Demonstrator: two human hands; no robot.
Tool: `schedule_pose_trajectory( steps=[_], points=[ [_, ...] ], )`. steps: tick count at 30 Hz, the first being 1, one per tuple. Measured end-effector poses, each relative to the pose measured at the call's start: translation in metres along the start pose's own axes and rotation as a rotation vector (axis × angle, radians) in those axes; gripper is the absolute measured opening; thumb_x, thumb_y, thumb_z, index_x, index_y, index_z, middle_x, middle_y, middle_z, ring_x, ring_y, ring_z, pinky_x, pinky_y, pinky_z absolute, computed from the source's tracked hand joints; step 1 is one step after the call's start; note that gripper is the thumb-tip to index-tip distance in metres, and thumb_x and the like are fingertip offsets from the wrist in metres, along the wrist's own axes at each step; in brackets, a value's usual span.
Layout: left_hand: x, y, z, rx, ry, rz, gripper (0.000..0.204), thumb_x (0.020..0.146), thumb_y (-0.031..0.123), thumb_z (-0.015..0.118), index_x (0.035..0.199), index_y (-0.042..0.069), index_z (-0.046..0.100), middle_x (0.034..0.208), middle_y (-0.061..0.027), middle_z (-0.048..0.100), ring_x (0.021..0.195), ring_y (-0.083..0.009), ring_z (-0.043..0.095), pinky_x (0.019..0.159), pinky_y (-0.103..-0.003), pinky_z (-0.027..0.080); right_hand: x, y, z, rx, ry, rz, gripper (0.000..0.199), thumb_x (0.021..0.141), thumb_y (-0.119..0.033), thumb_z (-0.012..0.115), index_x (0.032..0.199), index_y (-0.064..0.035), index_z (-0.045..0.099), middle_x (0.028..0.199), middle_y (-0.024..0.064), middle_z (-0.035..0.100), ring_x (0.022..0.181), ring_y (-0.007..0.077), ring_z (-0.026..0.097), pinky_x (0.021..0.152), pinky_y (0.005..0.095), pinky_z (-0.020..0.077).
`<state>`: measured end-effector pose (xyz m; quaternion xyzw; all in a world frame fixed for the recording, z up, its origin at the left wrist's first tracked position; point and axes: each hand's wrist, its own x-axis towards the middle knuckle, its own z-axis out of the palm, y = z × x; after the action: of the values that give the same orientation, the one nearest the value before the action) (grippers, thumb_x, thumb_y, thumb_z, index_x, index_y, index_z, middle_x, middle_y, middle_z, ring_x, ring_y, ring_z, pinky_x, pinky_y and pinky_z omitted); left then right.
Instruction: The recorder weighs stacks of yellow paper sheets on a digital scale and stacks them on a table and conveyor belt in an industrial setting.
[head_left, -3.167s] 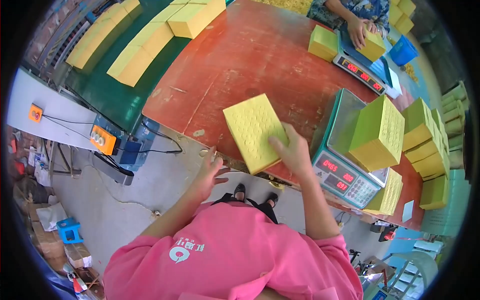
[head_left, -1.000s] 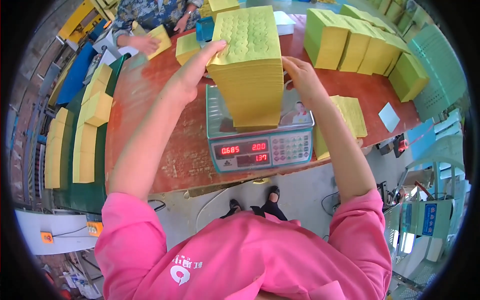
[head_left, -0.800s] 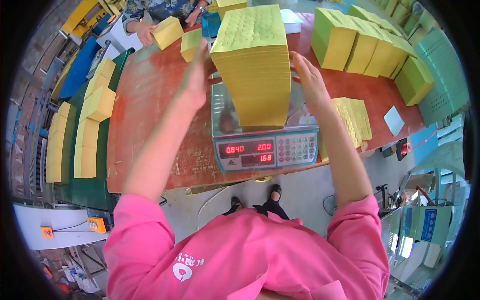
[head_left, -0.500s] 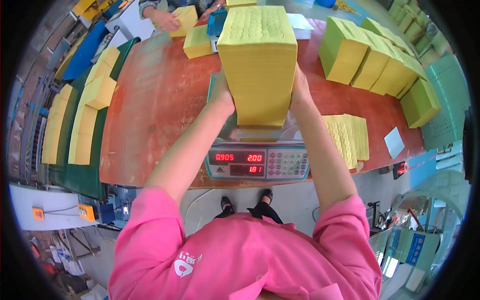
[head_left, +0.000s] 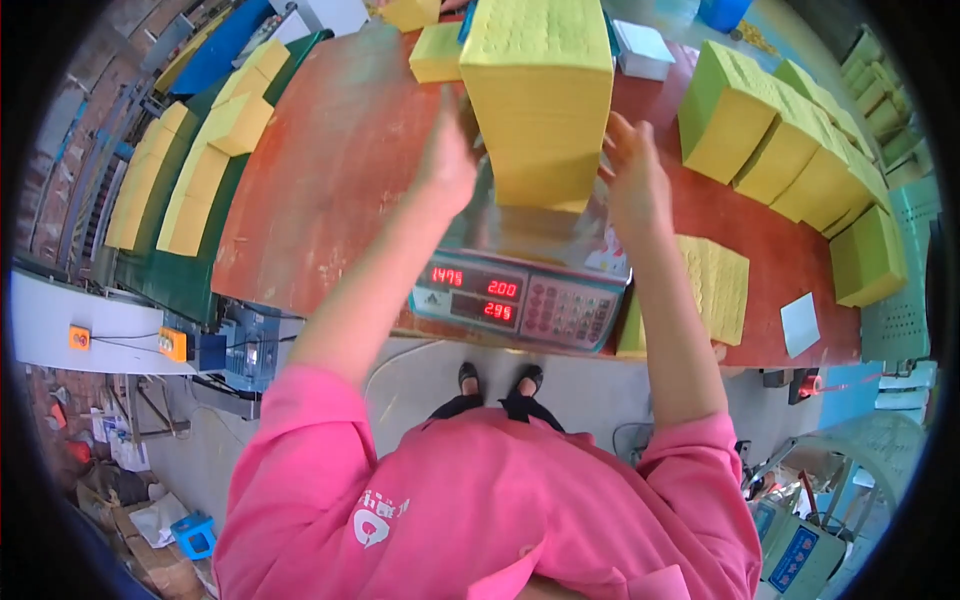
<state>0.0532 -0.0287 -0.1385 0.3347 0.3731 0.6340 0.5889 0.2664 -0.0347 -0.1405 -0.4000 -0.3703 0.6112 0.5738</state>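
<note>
A tall stack of yellow embossed paper [head_left: 540, 120] stands on the metal pan of a counter scale [head_left: 515, 300] with a lit red display. On its left side my left hand [head_left: 450, 155] is blurred, its fingers apart and off the paper. My right hand [head_left: 638, 170] is beside the stack's right face with fingers spread, its fingertips close to the paper. Neither hand grips anything. Partly behind my right forearm, a low pile of the same yellow sheets [head_left: 718, 285] lies to the right of the scale.
Several yellow stacks [head_left: 730, 115] stand at the table's right. A white card [head_left: 799, 325] lies near its front edge. Further yellow stacks [head_left: 195, 190] line a green conveyor [head_left: 165, 285] on the left. Behind the tall stack are a small yellow block [head_left: 436, 55] and a white pad [head_left: 643, 50].
Both hands have let go of the tall stack and moved outward from its sides. The scale's display reads differently. My view has shifted, and the other person's hands have left it.
</note>
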Motion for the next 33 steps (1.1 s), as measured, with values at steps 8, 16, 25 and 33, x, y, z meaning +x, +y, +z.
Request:
schedule_pose_trajectory(
  steps=[8, 16, 25, 33],
  points=[
    [-0.139, 0.057, -0.119, 0.114, 0.095, -0.040, 0.065, 0.101, 0.050, 0.037, 0.141, -0.001, 0.040, 0.145, -0.0190, 0.043, 0.133, -0.0308, 0.042, 0.108, -0.048, 0.036, -0.151, -0.024, -0.074, 0.078, 0.071, -0.041, 0.061, 0.105, -0.043, 0.027, 0.139, 0.0043, 0.044, 0.135, 0.0189, 0.054, 0.122, 0.0289, 0.054, 0.101, 0.0399, 0.0402],
    [-0.178, 0.059, -0.168, 0.096, 0.113, -0.129, 0.054, 0.101, 0.043, 0.042, 0.130, -0.003, 0.049, 0.136, -0.0209, 0.051, 0.122, -0.0286, 0.053, 0.102, -0.044, 0.042, -0.214, 0.032, -0.069, 0.248, 0.177, 0.077, 0.053, 0.105, -0.037, 0.032, 0.130, 0.0050, 0.051, 0.114, 0.0157, 0.064, 0.099, 0.0257, 0.062, 0.090, 0.0388, 0.0471],
    [-0.165, 0.055, -0.151, 0.132, -0.087, -0.189, 0.052, 0.102, 0.041, 0.040, 0.127, -0.003, 0.052, 0.125, -0.0199, 0.060, 0.112, -0.0259, 0.060, 0.096, -0.040, 0.047, -0.249, 0.054, -0.055, 0.284, 0.258, 0.041, 0.049, 0.104, -0.033, 0.035, 0.126, 0.0070, 0.052, 0.108, 0.0153, 0.065, 0.093, 0.0234, 0.061, 0.084, 0.0369, 0.0485],
    [-0.140, 0.046, -0.121, 0.134, -0.196, -0.225, 0.041, 0.101, 0.034, 0.046, 0.118, -0.002, 0.059, 0.115, -0.0175, 0.065, 0.105, -0.0245, 0.063, 0.090, -0.037, 0.050, -0.267, 0.065, -0.065, 0.306, 0.399, 0.063, 0.044, 0.104, -0.032, 0.038, 0.121, 0.0041, 0.056, 0.103, 0.0121, 0.066, 0.091, 0.0213, 0.061, 0.081, 0.0337, 0.0481]
  ],
)
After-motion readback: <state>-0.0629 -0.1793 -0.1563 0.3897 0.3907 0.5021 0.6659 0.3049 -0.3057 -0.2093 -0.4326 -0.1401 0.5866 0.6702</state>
